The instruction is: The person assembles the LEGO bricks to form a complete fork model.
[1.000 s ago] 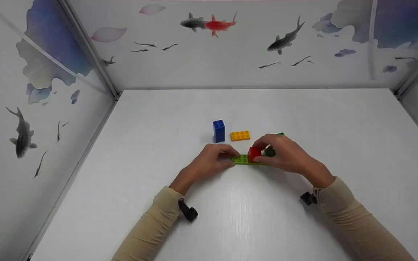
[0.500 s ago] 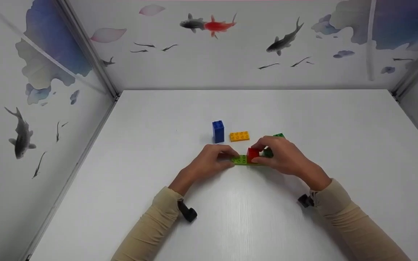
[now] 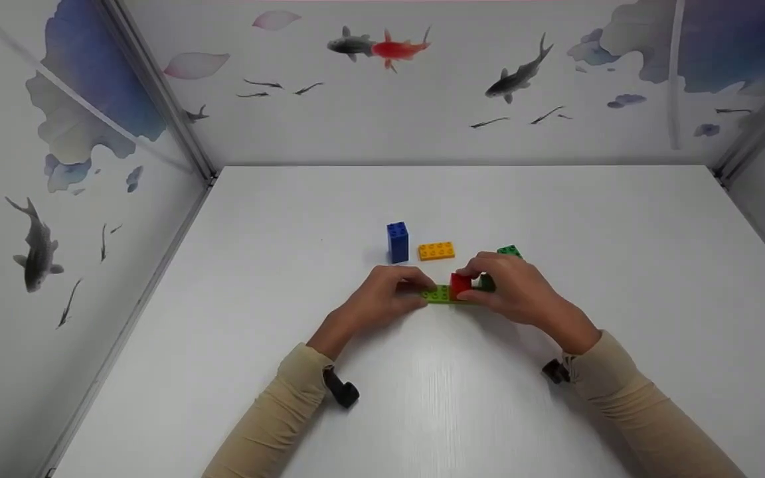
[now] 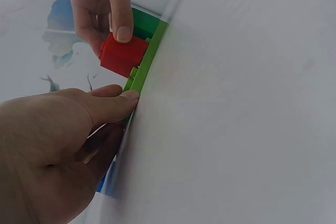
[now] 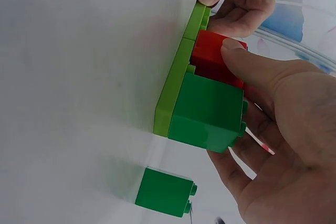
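A long strip of light green plates (image 3: pixel 437 294), with a seam showing in the right wrist view, lies on the white table. My left hand (image 3: pixel 389 292) pinches its left end between thumb and fingers. Along the strip, my right hand (image 3: pixel 518 285) grips a red brick (image 4: pixel 124 55) by its sides, the thumb lying on the near face. The red brick sits right at the studs of the strip. At the strip's right end stands a green brick (image 5: pixel 207 111), mostly hidden behind the right hand in the head view.
A tall blue brick (image 3: pixel 398 242) stands behind the left hand, with a flat yellow plate (image 3: pixel 436 251) to its right. Another green brick (image 5: pixel 164 191) stands loose beyond the right hand. White printed walls border the table (image 3: pixel 316 206) at the back and sides.
The right hand has shifted slightly left and toward the person with the red brick, and more of the loose green brick shows behind it. The left hand stays on the strip.
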`<state>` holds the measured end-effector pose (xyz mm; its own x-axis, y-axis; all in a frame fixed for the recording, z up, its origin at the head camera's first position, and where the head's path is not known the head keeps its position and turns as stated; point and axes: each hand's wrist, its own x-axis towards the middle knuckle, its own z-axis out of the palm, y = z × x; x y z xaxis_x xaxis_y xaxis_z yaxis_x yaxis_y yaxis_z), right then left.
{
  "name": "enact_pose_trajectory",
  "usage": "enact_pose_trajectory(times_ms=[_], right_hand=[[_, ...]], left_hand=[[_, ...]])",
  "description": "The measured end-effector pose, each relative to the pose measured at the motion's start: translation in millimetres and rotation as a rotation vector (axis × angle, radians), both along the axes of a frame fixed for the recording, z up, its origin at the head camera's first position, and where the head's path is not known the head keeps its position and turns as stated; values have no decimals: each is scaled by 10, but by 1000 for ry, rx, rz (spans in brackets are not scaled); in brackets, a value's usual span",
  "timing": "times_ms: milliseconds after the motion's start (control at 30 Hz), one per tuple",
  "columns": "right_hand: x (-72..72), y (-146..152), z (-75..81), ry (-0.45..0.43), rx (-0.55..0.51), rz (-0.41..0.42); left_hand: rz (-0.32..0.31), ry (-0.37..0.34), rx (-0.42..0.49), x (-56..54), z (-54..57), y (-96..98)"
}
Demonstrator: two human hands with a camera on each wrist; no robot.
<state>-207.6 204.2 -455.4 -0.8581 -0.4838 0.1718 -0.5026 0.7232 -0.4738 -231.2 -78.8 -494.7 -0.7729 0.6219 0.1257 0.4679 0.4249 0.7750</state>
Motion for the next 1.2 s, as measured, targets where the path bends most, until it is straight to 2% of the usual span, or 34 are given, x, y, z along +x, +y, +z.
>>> enact_pose_trajectory(times_ms=[133, 600, 900, 1200], right_hand=[[4, -13, -7, -1, -2, 1], [-32, -11, -30, -90, -41, -9], [-75, 24, -12, -110, -75, 28], [-119, 86, -18, -114, -66, 75]], left_hand=[[-4, 9, 4, -7, -2, -2], [-2, 3, -2, 2, 2, -14], [-6, 4, -6, -19, 5, -6], [5, 12, -21, 8, 6, -8]])
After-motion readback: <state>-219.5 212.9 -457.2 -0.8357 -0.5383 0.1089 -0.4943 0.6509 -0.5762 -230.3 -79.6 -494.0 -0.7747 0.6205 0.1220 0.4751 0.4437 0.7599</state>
